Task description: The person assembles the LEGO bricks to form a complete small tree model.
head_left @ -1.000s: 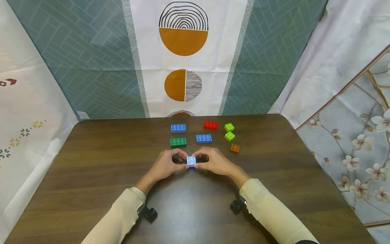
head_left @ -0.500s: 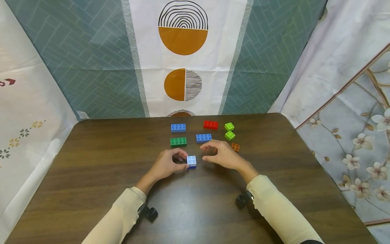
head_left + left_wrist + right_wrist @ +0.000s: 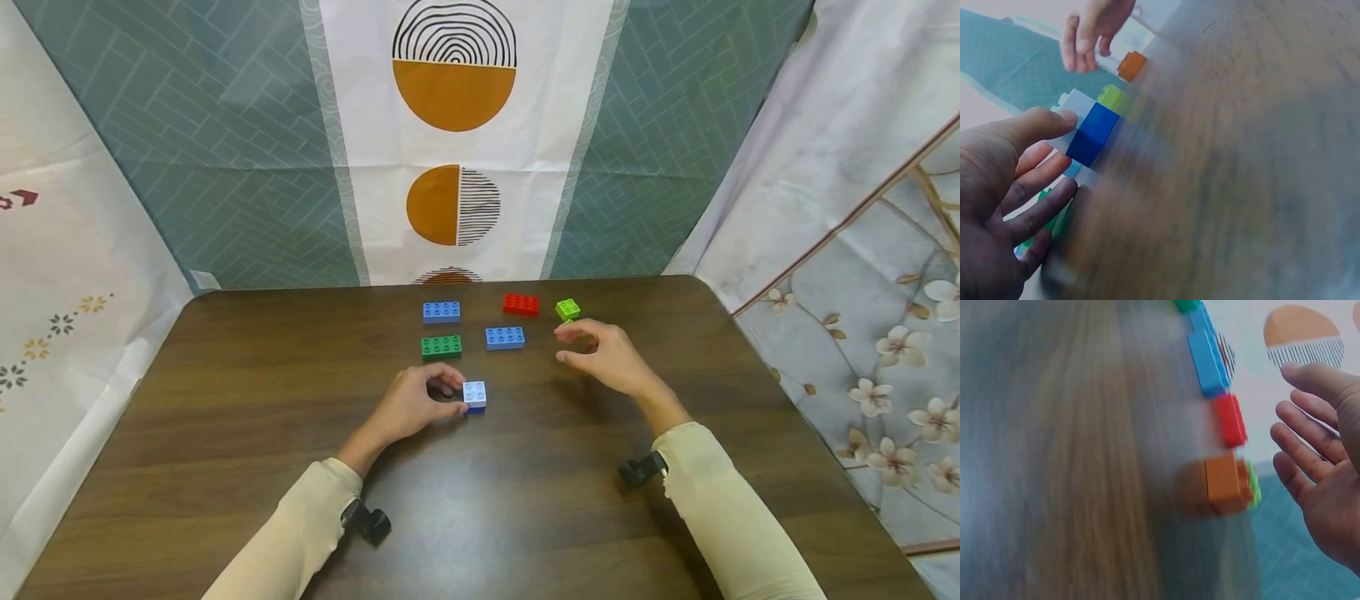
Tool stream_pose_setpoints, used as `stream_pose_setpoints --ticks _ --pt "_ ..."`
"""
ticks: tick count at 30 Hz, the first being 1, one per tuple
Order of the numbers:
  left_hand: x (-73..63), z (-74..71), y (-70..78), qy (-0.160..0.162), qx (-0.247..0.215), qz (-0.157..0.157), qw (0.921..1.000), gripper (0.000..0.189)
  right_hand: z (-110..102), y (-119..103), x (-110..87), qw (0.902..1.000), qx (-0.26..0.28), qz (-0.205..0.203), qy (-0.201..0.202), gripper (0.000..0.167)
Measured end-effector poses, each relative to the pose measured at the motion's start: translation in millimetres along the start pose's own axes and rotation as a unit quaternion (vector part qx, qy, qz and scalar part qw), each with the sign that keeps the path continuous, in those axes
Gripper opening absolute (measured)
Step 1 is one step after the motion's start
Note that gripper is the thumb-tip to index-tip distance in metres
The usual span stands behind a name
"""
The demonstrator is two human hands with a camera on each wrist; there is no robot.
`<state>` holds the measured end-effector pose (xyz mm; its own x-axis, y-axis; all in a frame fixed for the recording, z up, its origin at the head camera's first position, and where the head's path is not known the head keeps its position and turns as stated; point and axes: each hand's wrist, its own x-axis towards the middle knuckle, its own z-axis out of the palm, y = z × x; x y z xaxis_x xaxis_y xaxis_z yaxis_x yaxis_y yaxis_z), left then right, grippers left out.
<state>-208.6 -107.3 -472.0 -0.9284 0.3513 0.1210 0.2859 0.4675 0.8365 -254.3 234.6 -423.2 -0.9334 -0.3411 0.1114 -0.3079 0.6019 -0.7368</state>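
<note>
A white 2x2 toy brick [image 3: 474, 392] sits stacked on a dark blue brick [image 3: 1092, 134] on the table. My left hand [image 3: 414, 401] pinches this stack at its left side, thumb on the white brick and fingers behind, the other fingers spread loosely in the left wrist view. Farther right, my right hand [image 3: 603, 357] hovers with fingers apart and nothing between them. Just below it stands an orange brick [image 3: 1224, 484], mostly hidden by the hand in the head view. A lime green brick [image 3: 567, 309] shows beyond the fingertips, with a second one largely covered.
Behind the stack lie a green brick [image 3: 442, 347], a blue brick [image 3: 505, 337], another blue brick [image 3: 441, 312] and a red brick [image 3: 521, 304]. The wooden table [image 3: 262, 400] ends at a patterned cloth backdrop [image 3: 247, 167].
My right hand has let go of the white and blue stack and moved right, over the orange brick. My left hand has stayed at the stack.
</note>
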Motion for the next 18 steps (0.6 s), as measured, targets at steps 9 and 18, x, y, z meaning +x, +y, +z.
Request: stream_pose_setpoints --ticks 9,18 --pt "1.4 -0.6 1.7 -0.007 -0.002 0.003 1.0000 0.031 -16.4 31.2 -8.9 0.9988 -0.028 0.028 0.030 0.038" --pt "-0.5 -0.7 2.7 -0.010 -0.002 -0.002 0.9999 0.032 -15.4 53.4 -16.1 0.9978 -0.034 0.052 0.025 0.035"
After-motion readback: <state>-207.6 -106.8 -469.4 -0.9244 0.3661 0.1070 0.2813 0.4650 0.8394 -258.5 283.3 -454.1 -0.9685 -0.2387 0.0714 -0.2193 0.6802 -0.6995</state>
